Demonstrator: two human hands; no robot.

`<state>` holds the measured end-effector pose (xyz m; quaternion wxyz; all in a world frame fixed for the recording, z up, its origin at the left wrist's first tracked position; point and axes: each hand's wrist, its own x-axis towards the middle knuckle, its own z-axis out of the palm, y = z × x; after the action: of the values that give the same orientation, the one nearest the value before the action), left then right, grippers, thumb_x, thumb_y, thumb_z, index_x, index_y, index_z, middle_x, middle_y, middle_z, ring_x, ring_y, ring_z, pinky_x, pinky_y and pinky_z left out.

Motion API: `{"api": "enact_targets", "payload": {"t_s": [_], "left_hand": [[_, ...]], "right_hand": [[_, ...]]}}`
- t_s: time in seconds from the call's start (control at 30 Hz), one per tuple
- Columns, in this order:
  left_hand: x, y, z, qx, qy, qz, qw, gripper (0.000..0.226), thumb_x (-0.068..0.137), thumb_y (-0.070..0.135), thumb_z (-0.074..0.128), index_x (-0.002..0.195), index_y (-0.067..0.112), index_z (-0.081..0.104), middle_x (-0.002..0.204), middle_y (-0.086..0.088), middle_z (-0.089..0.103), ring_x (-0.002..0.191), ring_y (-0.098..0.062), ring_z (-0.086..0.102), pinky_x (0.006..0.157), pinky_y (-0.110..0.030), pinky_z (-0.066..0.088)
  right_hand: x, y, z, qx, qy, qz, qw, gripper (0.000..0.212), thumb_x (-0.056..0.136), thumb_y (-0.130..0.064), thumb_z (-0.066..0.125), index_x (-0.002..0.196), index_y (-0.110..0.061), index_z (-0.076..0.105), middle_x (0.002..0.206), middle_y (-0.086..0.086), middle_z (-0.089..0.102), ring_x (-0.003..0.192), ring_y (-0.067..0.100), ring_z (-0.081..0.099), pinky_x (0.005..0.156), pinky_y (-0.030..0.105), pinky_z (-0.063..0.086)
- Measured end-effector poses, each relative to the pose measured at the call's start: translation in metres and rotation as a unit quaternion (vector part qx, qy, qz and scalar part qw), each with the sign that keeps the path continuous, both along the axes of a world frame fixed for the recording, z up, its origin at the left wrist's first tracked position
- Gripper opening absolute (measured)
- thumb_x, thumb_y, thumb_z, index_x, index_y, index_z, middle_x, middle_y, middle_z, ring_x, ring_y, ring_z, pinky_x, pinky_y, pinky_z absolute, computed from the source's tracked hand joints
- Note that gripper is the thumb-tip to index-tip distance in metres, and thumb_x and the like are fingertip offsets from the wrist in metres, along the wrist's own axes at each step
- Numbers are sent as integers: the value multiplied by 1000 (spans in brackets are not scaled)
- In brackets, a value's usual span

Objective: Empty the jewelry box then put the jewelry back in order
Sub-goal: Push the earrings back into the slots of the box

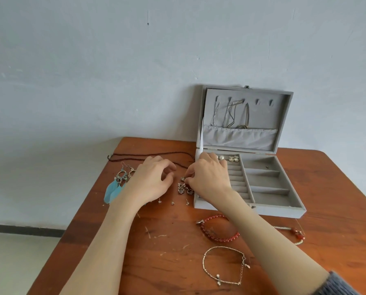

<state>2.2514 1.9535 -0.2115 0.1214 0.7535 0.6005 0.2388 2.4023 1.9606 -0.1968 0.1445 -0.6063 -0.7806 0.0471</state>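
- Two bare hands work over a scratched wooden table, just left of an open grey jewelry box.
- Right hand is turned palm down at the box's left wall, thumb and forefinger pinched together on a small sparkly earring.
- Left hand hovers beside it with fingers curled and spread apart, holding nothing that can be seen.
- Below the pinched piece lies a small heap of rhinestone earrings on the wood, touching one another.
- Three tiny stud earrings lie in a row nearer the camera.
- Blue feather earrings lie at the left edge, partly under the left wrist.
- A dark beaded necklace stretches along the far side of the table.
- Inside the box, pearl studs and silver bow-like earrings sit at the back of the ring-roll section; the three right-hand compartments look nearly bare.
- Thin chains hang from hooks in the raised lid, which leans against the wall.
- A red bead bracelet lies in front of the box, with a silver chain bracelet nearer still.
- Another bracelet with red beads lies to the right.
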Motion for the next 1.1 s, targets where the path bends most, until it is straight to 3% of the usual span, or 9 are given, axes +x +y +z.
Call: {"api": "enact_targets", "payload": {"t_s": [0.13,0.3,0.47,0.6,0.7,0.83,0.97,1.1], "left_hand": [[8,-1,0,7,2,-16,1000,19,88,31,57,105,25,64,92,11,53,97,-12,46,88,-36,44],[16,-1,-1,12,-16,-27,999,19,89,26,58,105,24,67,91,11,54,97,-13,46,85,-33,43],[23,1,-3,4,-9,-43,999,16,88,20,59,100,22,69,96,9,55,92,-9,41,79,-22,32],[24,2,-3,3,-16,-35,999,12,87,15,60,92,17,71,90,10,53,91,-8,42,77,-19,29],[26,2,-1,13,-30,-32,999,11,87,15,59,91,17,70,88,11,56,87,-5,45,72,-16,29],[35,0,10,52,-72,-31,996,12,86,15,62,92,19,71,84,19,57,78,8,48,71,-2,35],[60,8,25,44,-89,-57,993,15,87,14,60,92,20,72,84,18,58,82,5,50,74,1,33],[93,26,35,22,-110,-68,991,14,85,12,62,94,19,71,83,14,61,74,10,52,68,7,33]], "right_hand": [[4,-1,-1,20,37,9,999,17,84,-31,60,96,-26,71,107,1,53,112,22,42,94,37,28],[22,-1,6,11,176,-2,984,10,83,-28,63,86,-23,72,90,-4,48,98,17,49,88,33,37],[53,-3,14,-8,297,-9,955,7,84,-21,64,77,-22,66,83,-7,58,70,2,51,62,12,36],[76,-5,15,-44,383,-32,922,4,83,-17,65,80,-16,67,76,-3,67,73,8,60,66,15,46],[89,-2,18,-45,413,-48,908,3,83,-13,65,80,-14,66,76,2,70,74,15,65,70,24,51],[105,5,20,-34,423,-63,903,2,81,-9,65,82,-10,67,76,6,70,66,8,62,57,8,44],[114,10,16,-44,426,-63,901,4,80,-8,67,82,-11,69,77,7,69,70,10,60,56,6,42],[120,16,13,-48,415,-61,906,11,81,-6,66,82,-16,69,75,0,66,72,9,59,63,8,43]]}}
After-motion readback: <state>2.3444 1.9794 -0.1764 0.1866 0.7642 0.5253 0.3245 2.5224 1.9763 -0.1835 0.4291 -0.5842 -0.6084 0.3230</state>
